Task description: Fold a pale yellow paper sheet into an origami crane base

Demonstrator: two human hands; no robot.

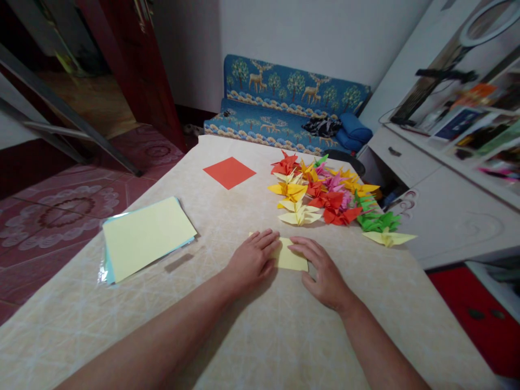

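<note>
A folded pale yellow sheet of paper [291, 260] lies flat on the table between my hands. My left hand [255, 257] rests on its left part, fingers stretched out and lying flat, so that end is mostly covered. At the sheet's right edge is my right hand [323, 273], its fingers curved and apart, with fingertips touching the paper's upper right and the thumb near its lower right corner. Beyond my hands, to the right, stand several folded paper cranes [327, 200] in red, orange, yellow, pink and green.
A square red sheet [229, 173] lies farther back on the cloth-covered table [244, 346]. To the left is a stack of paper [148, 235], pale yellow on top, with a clear wrapper. Behind the table stands a blue patterned sofa [284, 103]; a white cabinet [455, 206] is at right.
</note>
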